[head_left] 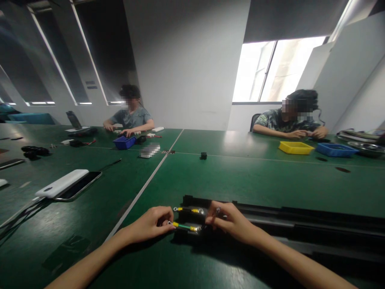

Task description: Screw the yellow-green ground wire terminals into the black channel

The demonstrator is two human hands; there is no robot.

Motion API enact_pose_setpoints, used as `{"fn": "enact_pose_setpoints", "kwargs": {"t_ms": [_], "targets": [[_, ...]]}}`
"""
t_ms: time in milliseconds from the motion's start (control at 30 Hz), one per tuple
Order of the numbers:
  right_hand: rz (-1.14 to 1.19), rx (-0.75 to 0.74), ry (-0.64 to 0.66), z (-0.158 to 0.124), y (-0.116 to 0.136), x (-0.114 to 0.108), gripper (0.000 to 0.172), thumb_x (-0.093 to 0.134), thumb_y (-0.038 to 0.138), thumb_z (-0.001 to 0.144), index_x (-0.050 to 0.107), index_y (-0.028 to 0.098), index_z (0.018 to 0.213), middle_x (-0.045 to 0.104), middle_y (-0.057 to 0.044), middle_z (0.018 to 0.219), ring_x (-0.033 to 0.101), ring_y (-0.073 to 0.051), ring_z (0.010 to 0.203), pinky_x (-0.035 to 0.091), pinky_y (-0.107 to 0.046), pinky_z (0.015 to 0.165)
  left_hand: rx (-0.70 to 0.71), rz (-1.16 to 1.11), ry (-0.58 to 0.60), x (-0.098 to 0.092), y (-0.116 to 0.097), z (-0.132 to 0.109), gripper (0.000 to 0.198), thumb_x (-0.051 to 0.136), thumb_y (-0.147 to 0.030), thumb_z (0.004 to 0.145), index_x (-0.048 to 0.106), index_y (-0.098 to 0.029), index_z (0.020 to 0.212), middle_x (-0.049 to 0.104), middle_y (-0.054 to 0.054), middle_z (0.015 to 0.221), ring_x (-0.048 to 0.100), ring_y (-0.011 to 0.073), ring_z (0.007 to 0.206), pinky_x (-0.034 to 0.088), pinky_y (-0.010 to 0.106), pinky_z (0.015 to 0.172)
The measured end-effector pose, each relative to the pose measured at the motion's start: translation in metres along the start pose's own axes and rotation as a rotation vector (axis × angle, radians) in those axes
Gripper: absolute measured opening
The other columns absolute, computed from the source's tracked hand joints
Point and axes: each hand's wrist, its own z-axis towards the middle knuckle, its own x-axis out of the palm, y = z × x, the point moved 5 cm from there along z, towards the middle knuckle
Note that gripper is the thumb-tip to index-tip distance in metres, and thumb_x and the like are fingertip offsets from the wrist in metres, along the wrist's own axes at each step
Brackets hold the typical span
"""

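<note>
My left hand is closed in a pinch on one end of a short green wire with yellow sleeves and metal ring terminals. The wire's other end lies at the end of a long black rail, by the fingers of my right hand. Those fingers are bent together in a pinch; what they hold is hidden. A small shiny metal piece shows at a finger of this hand, too blurred to name. Behind the green wire, a black wire with yellow sleeves and ring terminals lies across the rail's end.
A phone and a white power bank with cables lie to the left. Further back are a small black block, blue trays and a yellow tray. Two people sit across the table.
</note>
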Motion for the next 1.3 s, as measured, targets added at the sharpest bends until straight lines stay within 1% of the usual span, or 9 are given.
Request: {"fn": "enact_pose_setpoints", "kwargs": {"t_ms": [133,333,433,633,767,1067,1300], "targets": [[0.007,0.001,-0.006,0.0001,0.0002,0.0002,0.021,0.06,0.035,0.081,0.055,0.016,0.073,0.054,0.002,0.063,0.052,-0.012,0.057,0.042,-0.023,0.056,0.001,0.0,0.001,0.0,-0.0001,0.0003,0.01,0.06,-0.024,0.086,0.055,-0.015,0.082,0.052,-0.002,0.076,0.047,0.0125,0.066,0.035,0.02,0.059],[-0.019,-0.014,-0.007,-0.0003,0.002,-0.0003,0.02,0.059,0.034,0.081,0.056,0.016,0.072,0.054,0.002,0.062,0.05,-0.012,0.057,0.04,-0.022,0.055,-0.009,0.003,0.008,-0.0008,-0.0015,-0.0002,0.01,0.06,-0.024,0.087,0.056,-0.015,0.083,0.052,-0.002,0.077,0.047,0.0127,0.066,0.035,0.02,0.06],[-0.002,0.003,-0.001,-0.001,0.0015,0.0004,0.02,0.059,0.034,0.08,0.055,0.016,0.072,0.054,0.002,0.062,0.049,-0.011,0.055,0.039,-0.022,0.053,-0.009,0.008,0.007,-0.001,-0.0016,-0.0004,0.01,0.06,-0.024,0.086,0.056,-0.015,0.083,0.052,-0.002,0.077,0.047,0.0128,0.066,0.035,0.02,0.06],[0.011,-0.011,-0.004,0.0002,0.002,0.0001,0.02,0.06,0.034,0.081,0.056,0.017,0.073,0.056,0.001,0.064,0.054,-0.013,0.059,0.043,-0.023,0.056,-0.004,0.0,0.008,-0.0004,-0.0003,0.0,0.01,0.06,-0.024,0.086,0.056,-0.015,0.083,0.053,-0.002,0.077,0.048,0.0129,0.067,0.036,0.02,0.06],[-0.006,-0.01,-0.004,0.0003,0.0021,-0.0002,0.019,0.059,0.034,0.08,0.057,0.016,0.074,0.057,0.0,0.064,0.053,-0.012,0.057,0.043,-0.023,0.055,-0.006,-0.013,0.007,-0.0001,0.0001,-0.0002,0.011,0.06,-0.025,0.087,0.056,-0.015,0.084,0.052,-0.002,0.076,0.047,0.0126,0.066,0.035,0.02,0.059],[0.001,-0.018,-0.007,0.0,0.0016,-0.0009,0.017,0.059,0.032,0.079,0.057,0.016,0.074,0.06,-0.001,0.067,0.055,-0.013,0.06,0.044,-0.023,0.056,-0.01,-0.006,0.005,0.0005,0.0014,0.0002,0.011,0.059,-0.024,0.087,0.056,-0.015,0.084,0.052,-0.002,0.076,0.047,0.0128,0.066,0.035,0.02,0.059],[-0.003,-0.021,-0.008,0.0001,0.0008,-0.0004,0.016,0.06,0.031,0.08,0.057,0.016,0.074,0.06,0.0,0.065,0.054,-0.012,0.058,0.043,-0.022,0.056,-0.012,-0.008,0.01,0.0001,0.0014,0.0,0.011,0.059,-0.025,0.087,0.056,-0.015,0.084,0.052,-0.003,0.075,0.048,0.0128,0.066,0.035,0.02,0.059]]}}
